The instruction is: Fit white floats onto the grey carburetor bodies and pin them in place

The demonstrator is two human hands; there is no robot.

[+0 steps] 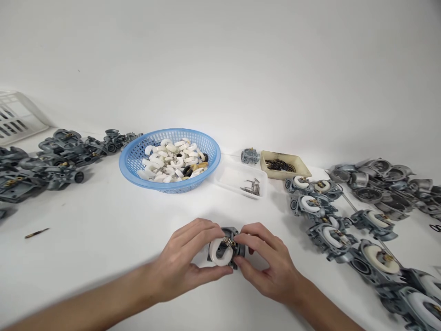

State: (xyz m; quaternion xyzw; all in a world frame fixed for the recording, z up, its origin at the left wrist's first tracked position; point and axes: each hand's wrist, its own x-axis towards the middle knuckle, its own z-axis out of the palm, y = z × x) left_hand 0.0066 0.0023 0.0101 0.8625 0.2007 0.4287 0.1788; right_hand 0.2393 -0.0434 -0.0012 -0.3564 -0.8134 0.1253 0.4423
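A grey metal carburetor body [228,233] stands on the white table between my two hands, at the lower middle of the view. On top of it lies a white C-shaped float [217,257], with small brass-coloured parts beside its upper end. My left hand [193,255] grips the float from the left, fingers over its top edge and thumb at its lower edge. From the right, my right hand [267,259] holds the body, its index fingertip near the brass-coloured parts and its thumb lower down. Whether a small pin sits between these fingertips is too small to tell.
A blue basket [129,172] of white floats stands behind my hands. Right of it are a clear tray [229,177] of small metal pins and a yellowish tray [299,166] of dark rings. Carburetor bodies [69,147] lie left, others with floats [334,236] right.
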